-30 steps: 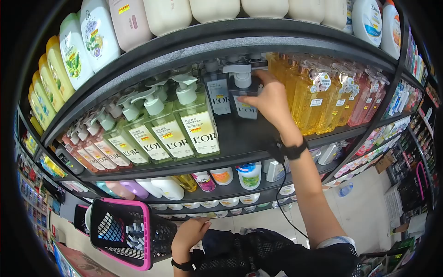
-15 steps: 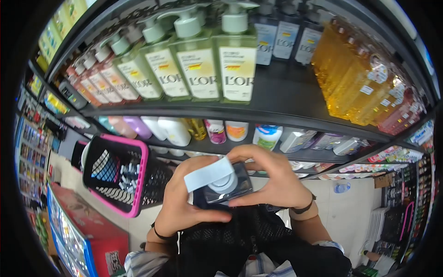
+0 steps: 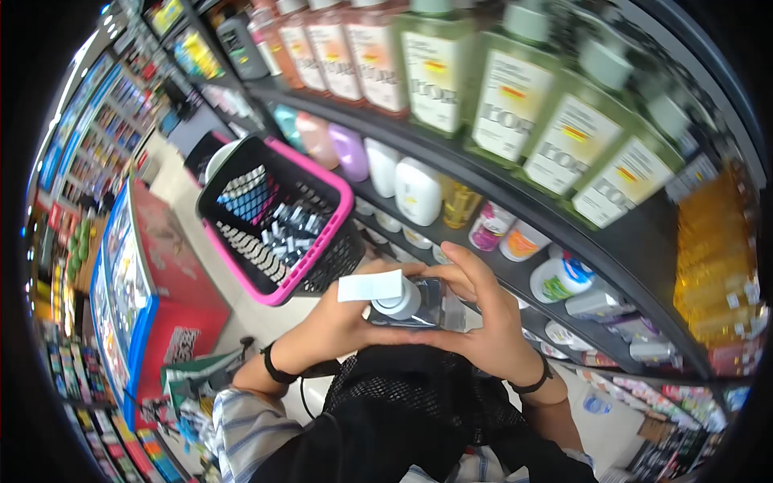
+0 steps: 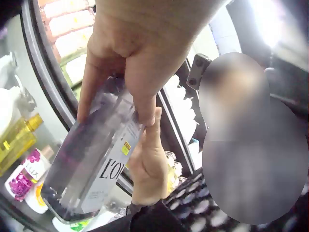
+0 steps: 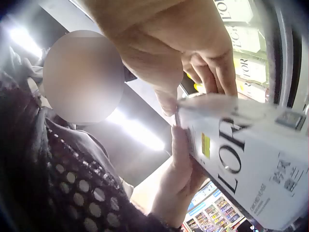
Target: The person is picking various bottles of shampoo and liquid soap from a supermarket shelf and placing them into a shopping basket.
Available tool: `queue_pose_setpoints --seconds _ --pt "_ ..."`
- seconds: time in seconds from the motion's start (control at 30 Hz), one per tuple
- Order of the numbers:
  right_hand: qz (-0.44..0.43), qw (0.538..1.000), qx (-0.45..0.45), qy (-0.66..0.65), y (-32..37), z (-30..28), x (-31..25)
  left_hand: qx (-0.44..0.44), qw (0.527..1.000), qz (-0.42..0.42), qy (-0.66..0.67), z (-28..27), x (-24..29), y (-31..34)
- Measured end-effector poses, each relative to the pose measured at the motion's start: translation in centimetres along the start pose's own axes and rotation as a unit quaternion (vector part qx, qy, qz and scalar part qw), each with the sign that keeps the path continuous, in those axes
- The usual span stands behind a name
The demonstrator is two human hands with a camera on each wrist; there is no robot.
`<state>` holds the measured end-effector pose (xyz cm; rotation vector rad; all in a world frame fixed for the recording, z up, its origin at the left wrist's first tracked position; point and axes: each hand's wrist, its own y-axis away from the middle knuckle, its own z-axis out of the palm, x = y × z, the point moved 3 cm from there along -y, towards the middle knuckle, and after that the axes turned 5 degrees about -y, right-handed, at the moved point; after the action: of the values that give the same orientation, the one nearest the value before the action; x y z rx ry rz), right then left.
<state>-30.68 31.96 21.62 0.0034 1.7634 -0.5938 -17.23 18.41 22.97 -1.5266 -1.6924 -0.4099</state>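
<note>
Both hands hold a dark, clear pump bottle (image 3: 427, 304) in front of the torso, its pale pump head pointing left in the head view. The left hand (image 3: 348, 315) grips the pump side; in the left wrist view its fingers and thumb wrap the top of the bottle (image 4: 91, 150), whose white label shows a yellow sticker. The right hand (image 3: 491, 326) has its thumb and fingers around the other side. In the right wrist view the bottle's label (image 5: 236, 159) is close, with the right hand (image 5: 169, 48) at its upper edge.
A pink-rimmed black basket (image 3: 348, 201) holding several small items stands left of the hands. Shelves carry green pump bottles (image 3: 511, 88), pink ones (image 3: 374, 56) and amber bottles (image 3: 717, 266). A red-sided display case (image 3: 173, 274) stands at left.
The bottle came off the shelf into both hands before the torso. Since then the head view has turned left, bringing the basket nearer the middle, and the left fingers have closed in on the bottle.
</note>
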Motion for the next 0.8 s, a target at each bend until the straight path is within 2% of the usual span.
queue_pose_setpoints --seconds 0.03,0.07,0.13,0.17,0.2,0.23,0.27,0.3,0.33,0.37,0.43,0.5,0.57,0.6,0.63,0.67,0.7,0.77,0.8 --pt "0.001 1.000 -0.017 -0.007 -0.9 0.3 0.2 0.021 1.000 -0.003 0.000 -1.1 -1.0 0.5" --pt "-0.007 0.996 -0.065 0.053 -1.9 0.4 0.3 0.048 0.998 -0.030 -0.027 -2.4 -1.5 0.9" --pt "-0.002 0.981 -0.131 0.144 -3.2 0.6 1.2 0.153 0.977 -0.102 -0.109 -5.5 -4.1 2.7" --pt "0.001 0.980 -0.140 0.139 -3.6 0.6 2.0 0.199 0.967 -0.139 -0.084 -7.2 -6.9 4.0" --pt "0.047 0.976 -0.168 0.131 -3.7 0.7 3.4 0.295 0.937 -0.186 -0.027 -8.9 -8.6 5.0" --pt "0.094 0.969 -0.194 0.124 -3.8 0.8 4.9 0.360 0.912 -0.191 -0.041 -10.7 -10.4 5.8" --pt "0.095 0.967 -0.201 0.123 -3.9 0.8 6.0 0.379 0.893 -0.190 -0.154 -13.1 -12.5 6.7" --pt "0.130 0.962 -0.213 0.113 -3.9 0.9 7.3 0.397 0.873 -0.193 -0.207 -15.2 -14.8 7.7" --pt "0.166 0.954 -0.226 0.102 -3.9 1.1 8.6 0.421 0.855 -0.241 -0.180 -17.0 -17.4 8.7" --pt "0.168 0.952 -0.233 0.102 -4.0 1.4 9.5 0.436 0.844 -0.237 -0.203 -18.8 -19.9 9.4" --pt "0.227 0.951 -0.194 0.084 -4.1 1.8 11.5 0.428 0.811 -0.286 -0.279 -22.3 -25.1 10.4" --pt "0.240 0.950 -0.178 0.094 -3.7 2.1 13.6 0.443 0.797 -0.306 -0.275 -24.9 -31.6 11.3" --pt "0.310 0.933 -0.133 0.127 -3.1 1.9 15.8 0.454 0.808 -0.284 -0.246 -27.0 -41.2 13.5" --pt "0.313 0.932 -0.117 0.142 -2.5 1.8 17.0 0.435 0.808 -0.308 -0.253 -27.4 -44.0 13.8" --pt "0.316 0.930 -0.116 0.144 -1.8 1.8 18.2 0.414 0.807 -0.332 -0.259 -27.9 -46.4 13.9" --pt "0.372 0.915 -0.076 0.139 -0.7 1.5 19.4 0.409 0.790 -0.358 -0.283 -28.0 -49.0 14.1" --pt "0.425 0.894 -0.035 0.134 0.6 1.3 20.6 0.410 0.791 -0.350 -0.290 -27.9 -51.1 14.4" --pt "0.462 0.873 -0.012 0.158 3.6 1.2 22.5 0.406 0.788 -0.372 -0.275 -27.3 -55.3 15.3" --pt "0.492 0.852 0.009 0.180 6.1 0.8 23.9 0.378 0.784 -0.430 -0.240 -27.1 -54.6 14.6"
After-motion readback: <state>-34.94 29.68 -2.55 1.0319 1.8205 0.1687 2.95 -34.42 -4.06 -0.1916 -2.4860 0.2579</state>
